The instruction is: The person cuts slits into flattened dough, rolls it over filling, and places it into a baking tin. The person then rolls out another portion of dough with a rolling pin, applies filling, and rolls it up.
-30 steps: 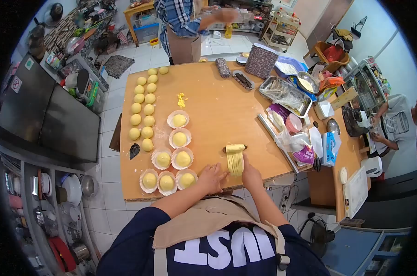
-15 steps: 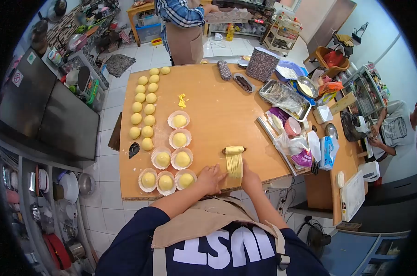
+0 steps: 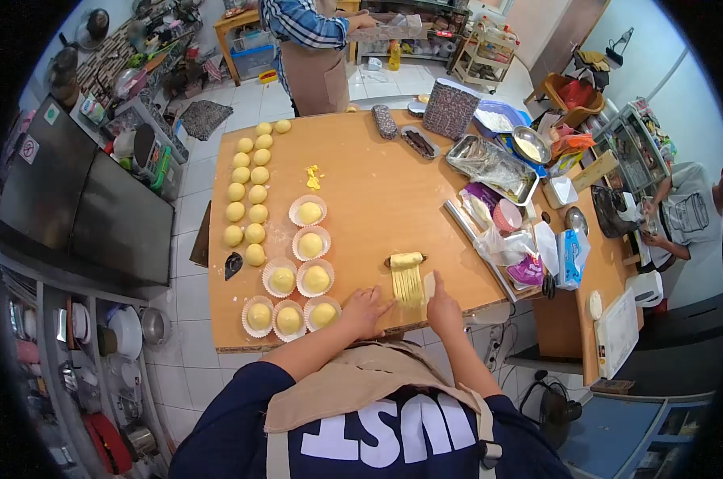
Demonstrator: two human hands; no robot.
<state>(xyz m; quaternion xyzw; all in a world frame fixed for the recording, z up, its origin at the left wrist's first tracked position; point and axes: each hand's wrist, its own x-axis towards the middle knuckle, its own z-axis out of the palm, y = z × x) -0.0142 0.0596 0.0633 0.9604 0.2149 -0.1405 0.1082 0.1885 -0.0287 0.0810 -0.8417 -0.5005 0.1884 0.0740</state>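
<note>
In front of me lies a strip of yellow dough (image 3: 409, 289), its near part cut into thin parallel strands. The far end is rolled over a dark brown stick of filling (image 3: 424, 258) whose ends poke out. My left hand (image 3: 366, 312) rests on the table left of the strands, fingers stretched out, holding nothing. On the other side, my right hand (image 3: 444, 310) grips a small pale dough scraper (image 3: 430, 285), held upright just right of the strands. To the left, several dough balls sit in paper cups (image 3: 309, 224).
Two columns of bare dough balls (image 3: 255, 214) line the table's left side. Yellow crumbs (image 3: 313, 177) lie mid-table. A metal bar (image 3: 479, 249), a foil-covered tray (image 3: 493, 169) and packets crowd the right. Another person (image 3: 313, 64) stands beyond the table; one more (image 3: 689, 209) is far right.
My right hand has moved slightly right, away from the dough strands, and the pale scraper now shows upright in it. The left hand stays in place. The far person has shifted slightly left.
</note>
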